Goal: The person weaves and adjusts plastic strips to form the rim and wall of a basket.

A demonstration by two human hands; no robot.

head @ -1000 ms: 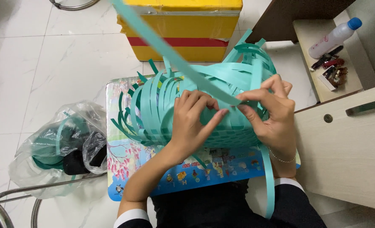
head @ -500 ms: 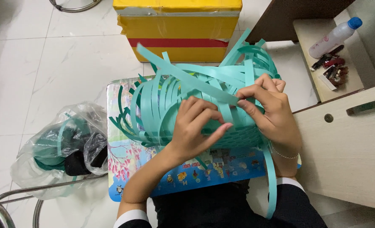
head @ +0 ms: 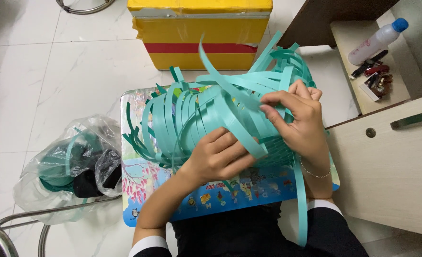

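The long teal strip [head: 230,102] has swung down from overhead; I see my right hand [head: 299,119] pinching it, left hand [head: 218,159] pressing the half-woven basket [head: 192,119] (resting on the colourful worktop [head: 139,181]).

I see a white tiled floor [head: 54,85] under even light. Right of the fingers stands a pale wooden cabinet [head: 387,166].

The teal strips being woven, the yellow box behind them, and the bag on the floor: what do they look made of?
Teal strips: likely plastic strapping; flat, even in width, faintly glossy, springing into smooth curves without creasing. Both the left hand and right hand grip them. Yellow box: possibly foam or coated board, matte, taped along its top edge. Bag: thin clear plastic film, crinkled and shiny.
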